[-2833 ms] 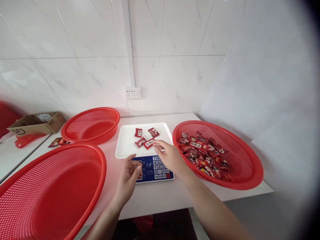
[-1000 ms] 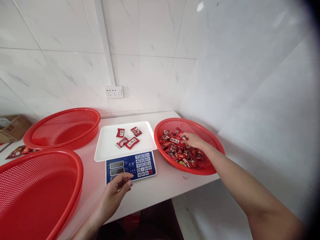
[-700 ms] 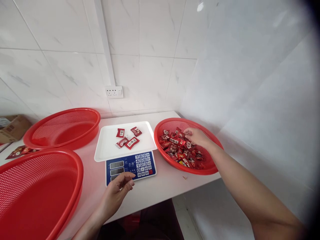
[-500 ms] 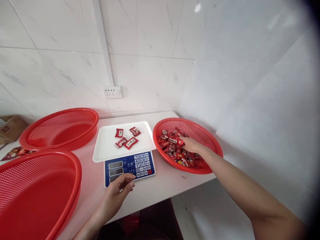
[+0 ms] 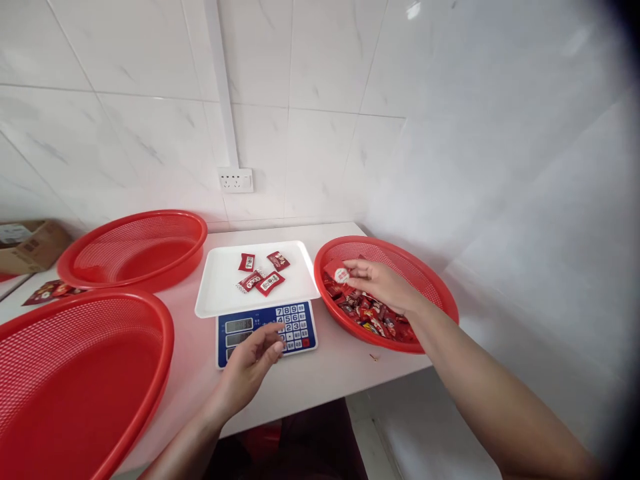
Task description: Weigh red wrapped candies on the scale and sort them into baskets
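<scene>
Between thumb and fingers my right hand (image 5: pixel 377 281) grips a red wrapped candy (image 5: pixel 341 275) with a pale round label, held over the right red basket (image 5: pixel 440 293). Beneath it lies a heap of red-wrapped candies (image 5: pixel 367 313). My left hand (image 5: pixel 253 363) hovers in front of the blue digital scale (image 5: pixel 267 317), fingers apart and holding nothing; it covers part of the keypad and displays. On top of the scale rests a white tray (image 5: pixel 215 280), with several red candy packets (image 5: pixel 271 283) lying loosely near its middle.
Two red mesh baskets, one at the back left (image 5: pixel 200 250) and one at the front left (image 5: pixel 163 360), stand beside the scale. A cardboard box (image 5: pixel 45 247) and a printed red bag (image 5: pixel 47 292) are at far left. A tiny scrap (image 5: pixel 374 358) lies near the table's front edge.
My right hand has lifted out of the candy heap with a red packet in its fingers. The left hand has shifted slightly right over the scale, and the whole view has shifted a little.
</scene>
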Available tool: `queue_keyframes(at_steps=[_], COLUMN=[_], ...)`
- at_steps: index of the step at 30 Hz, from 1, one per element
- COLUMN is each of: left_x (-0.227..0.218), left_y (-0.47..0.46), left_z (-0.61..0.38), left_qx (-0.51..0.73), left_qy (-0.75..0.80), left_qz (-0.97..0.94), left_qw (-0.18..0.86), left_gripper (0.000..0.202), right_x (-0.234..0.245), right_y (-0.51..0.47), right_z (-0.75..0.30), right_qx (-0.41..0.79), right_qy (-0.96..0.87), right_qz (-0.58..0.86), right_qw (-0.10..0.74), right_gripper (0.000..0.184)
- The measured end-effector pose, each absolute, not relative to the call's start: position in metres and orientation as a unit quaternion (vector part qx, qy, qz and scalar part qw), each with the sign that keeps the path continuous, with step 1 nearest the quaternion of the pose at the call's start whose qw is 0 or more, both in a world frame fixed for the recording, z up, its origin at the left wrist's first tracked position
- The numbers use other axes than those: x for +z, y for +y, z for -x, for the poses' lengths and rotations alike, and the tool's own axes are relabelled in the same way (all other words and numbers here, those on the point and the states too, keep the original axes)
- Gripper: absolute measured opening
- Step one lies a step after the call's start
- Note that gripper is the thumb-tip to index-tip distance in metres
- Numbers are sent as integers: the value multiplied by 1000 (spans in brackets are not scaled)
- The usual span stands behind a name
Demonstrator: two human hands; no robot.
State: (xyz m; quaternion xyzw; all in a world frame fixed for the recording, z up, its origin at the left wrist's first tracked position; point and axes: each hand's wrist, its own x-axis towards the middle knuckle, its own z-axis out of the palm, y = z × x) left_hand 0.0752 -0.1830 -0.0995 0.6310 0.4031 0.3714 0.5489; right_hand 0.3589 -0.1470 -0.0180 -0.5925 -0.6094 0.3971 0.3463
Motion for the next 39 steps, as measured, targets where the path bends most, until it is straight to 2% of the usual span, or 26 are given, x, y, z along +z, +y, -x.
queue_keyframes(at_steps=[3,5,8,12,15,20,25,28,31,39], left_x=[-91,-88,-87,-85,-85,-88,-97,-102,-105,-112], left_y=[-180,-179,-176,-164,-152,-137,-120,-110,-112,-171], left_z=[-85,-88,-86,-72,-59,-47,-47,-47,-45,-22], left_qx=[400,419,447,497,530,489,517,470,433,461], left_qy=[376,377,401,437,467,568,517,501,502,509], left_qz=[-606,-588,-562,-531,-542,-616,-673,-724,-748,-723], left_qw=[576,580,568,529,455,242,110,58,45,68], left_gripper=[53,47,29,31,28,17,14,16,19,19], right_x=[-14,-17,-31,-54,-62,-57,-53,-54,-58,-79], right_y=[-169,-182,-189,-183,-181,-188,-194,-196,-197,-197], right_z=[-316,-291,-267,-257,-259,-272,-287,-292,-292,-277], right_qx=[436,407,380,352,351,376,356,344,326,312], right_qy=[-706,-762,-758,-711,-694,-679,-669,-673,-684,-705], right_qz=[488,444,464,510,515,511,530,533,534,541], right_qw=[272,238,254,332,360,370,380,380,375,335], right_gripper=[38,32,32,32,30,30,30,30,29,32])
